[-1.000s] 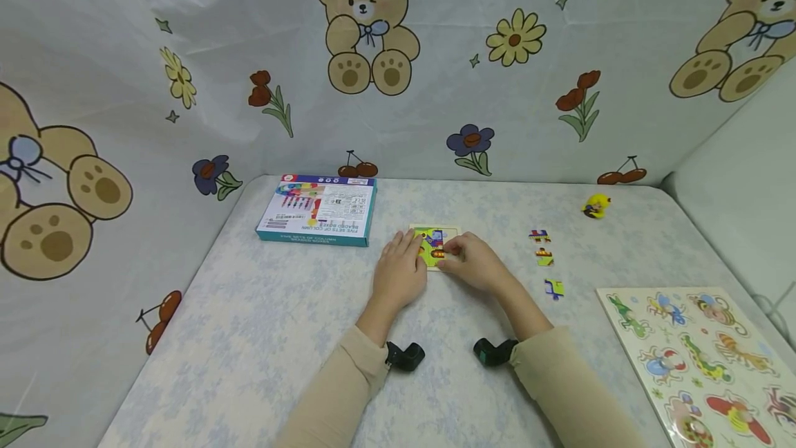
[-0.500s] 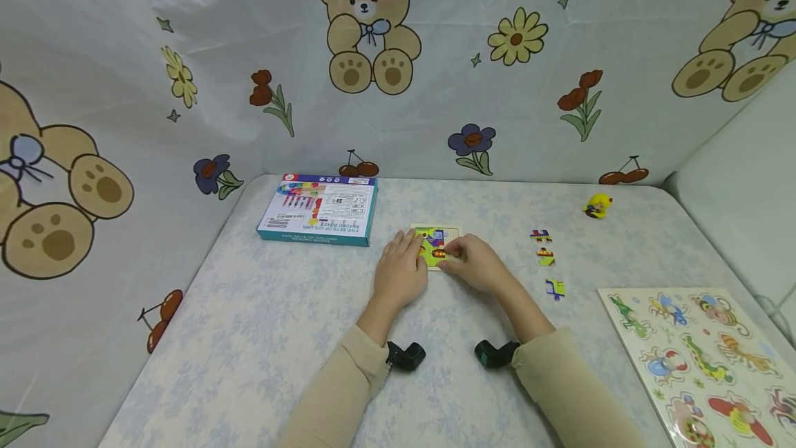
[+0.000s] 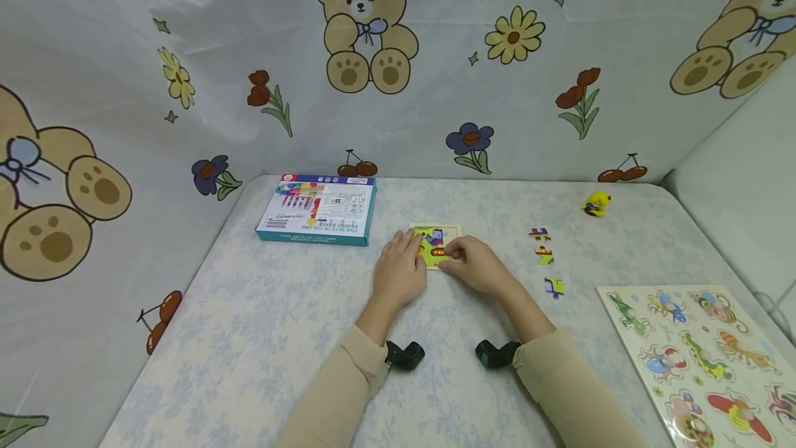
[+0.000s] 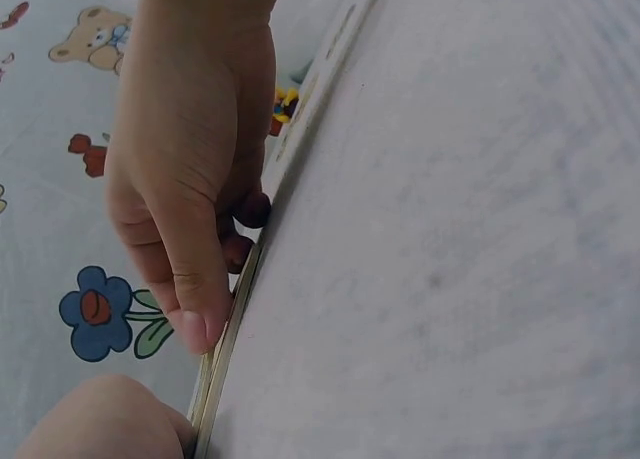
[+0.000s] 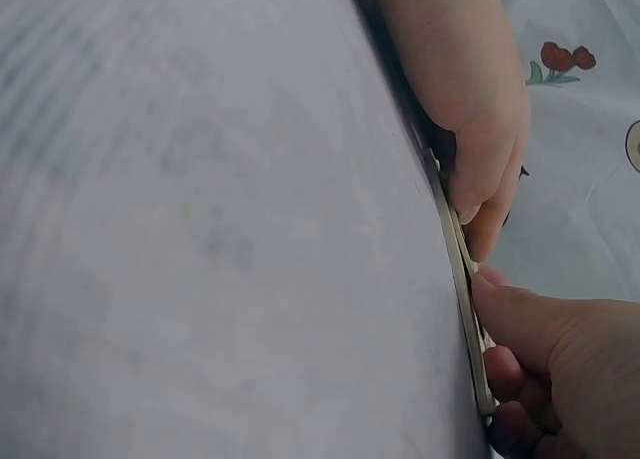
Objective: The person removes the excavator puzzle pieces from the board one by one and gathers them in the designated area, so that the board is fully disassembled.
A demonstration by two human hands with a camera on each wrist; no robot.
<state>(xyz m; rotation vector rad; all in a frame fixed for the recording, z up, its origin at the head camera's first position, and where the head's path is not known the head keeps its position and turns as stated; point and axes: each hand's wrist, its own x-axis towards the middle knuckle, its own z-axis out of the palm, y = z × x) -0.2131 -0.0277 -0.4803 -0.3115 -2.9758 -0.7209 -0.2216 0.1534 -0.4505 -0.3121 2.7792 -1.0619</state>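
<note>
A small jigsaw puzzle (image 3: pixel 437 235) in a light wooden tray (image 3: pixel 453 229) lies on the table, its picture yellow-green with a blue and orange vehicle. My left hand (image 3: pixel 401 269) rests on the left side of the tray with fingers extended, covering part of the picture. At the right side, my right hand (image 3: pixel 477 265) pinches a puzzle piece between thumb and curled fingers, and the piece is mostly hidden. In the right wrist view, the right thumb (image 5: pixel 520 304) presses at the tray's edge (image 5: pixel 465 299), with the left hand (image 5: pixel 475 109) just beyond.
Three loose puzzle pieces (image 3: pixel 544 256) lie in a column to the right. Behind them sits a small yellow toy (image 3: pixel 596 204). A large insect puzzle board (image 3: pixel 690 358) occupies the right front, and a flat teal-edged box (image 3: pixel 317 209) stands back left.
Both hands stay at the puzzle tray in nearly the same pose. Only a slight shift of the head view shows; the loose pieces have not moved.
</note>
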